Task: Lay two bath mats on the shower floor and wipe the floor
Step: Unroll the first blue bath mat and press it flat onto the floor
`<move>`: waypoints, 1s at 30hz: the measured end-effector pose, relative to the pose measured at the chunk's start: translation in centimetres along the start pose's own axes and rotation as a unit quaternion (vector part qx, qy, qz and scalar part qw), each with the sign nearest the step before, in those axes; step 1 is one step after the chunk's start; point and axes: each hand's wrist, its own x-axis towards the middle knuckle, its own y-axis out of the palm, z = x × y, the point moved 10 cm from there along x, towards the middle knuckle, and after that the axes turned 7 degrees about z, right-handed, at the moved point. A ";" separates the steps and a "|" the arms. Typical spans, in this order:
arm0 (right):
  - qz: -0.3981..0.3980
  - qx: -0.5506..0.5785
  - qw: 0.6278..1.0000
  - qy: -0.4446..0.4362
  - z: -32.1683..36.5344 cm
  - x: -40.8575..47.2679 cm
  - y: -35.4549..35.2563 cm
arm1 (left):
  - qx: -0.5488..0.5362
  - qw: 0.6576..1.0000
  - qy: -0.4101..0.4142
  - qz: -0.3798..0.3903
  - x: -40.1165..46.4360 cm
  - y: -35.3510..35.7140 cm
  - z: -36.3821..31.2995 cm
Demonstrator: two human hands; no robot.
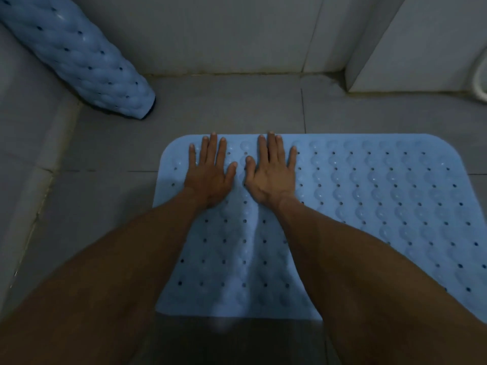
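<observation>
Grey tiled floor (237,106), both hands flat, fingers straight, side by side on blue mat (369,193): left hand (208,177), right hand (271,177).

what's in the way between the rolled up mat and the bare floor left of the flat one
Nothing visible. The rolled mat leans in the far left corner, and the grey floor between it and the flat mat is bare. Both hands, left and right, press flat on the laid mat.

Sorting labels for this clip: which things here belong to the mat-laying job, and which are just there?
Job:
flat light-blue rubber bath mat
rolled light-blue rubber bath mat
grey tiled shower floor
left hand
right hand

Just there:
white curved fixture
grey tiled wall
</observation>
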 end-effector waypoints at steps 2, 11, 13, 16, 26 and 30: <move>0.039 0.011 0.999 -0.021 0.1 0.1 -0.3 | -0.008 0.999 -0.019 0.044 0.3 -0.2 0.0; 0.068 -0.010 0.996 -0.063 -11.2 -4.4 -5.9 | -0.074 0.995 -0.057 0.043 -2.3 -1.3 -11.1; 0.059 -0.016 0.997 -0.049 -15.3 -5.3 -7.3 | -0.079 0.996 -0.034 0.033 -2.5 -1.1 -15.2; 0.032 -0.019 0.999 -0.031 -20.9 -6.4 -9.1 | -0.081 0.997 0.000 0.019 -2.0 -0.9 -21.0; -0.048 -0.040 0.998 -0.002 -33.9 -5.5 -9.1 | -0.120 0.992 0.024 -0.035 2.3 0.2 -32.3; -0.040 0.000 0.999 0.006 -35.0 -4.8 -7.8 | -0.087 0.992 0.021 -0.093 2.2 1.0 -33.6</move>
